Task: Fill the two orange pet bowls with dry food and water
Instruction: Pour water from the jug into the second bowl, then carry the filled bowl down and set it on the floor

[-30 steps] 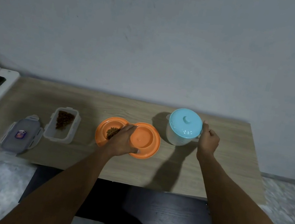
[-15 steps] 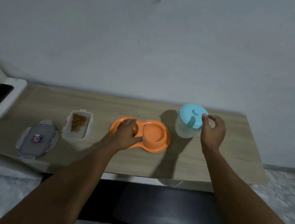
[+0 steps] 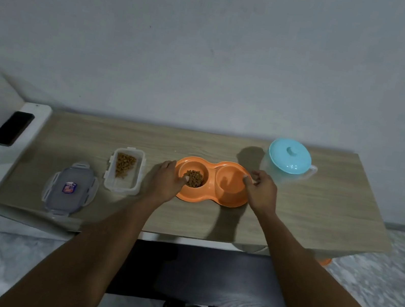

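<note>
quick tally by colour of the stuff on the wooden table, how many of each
orange: 1, the double pet bowl
blue-lidded: 1, the water jug
clear: 2, the food container and its loose lid
total: 4
The phone lies on the white unit beside the table, so it is not counted.

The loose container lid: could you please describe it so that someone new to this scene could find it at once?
Start at the wooden table and go to its left front corner, left of the open food container. The loose container lid lies flat there. It alone is greyish clear plastic with snap tabs and a small sticker in the middle.
</note>
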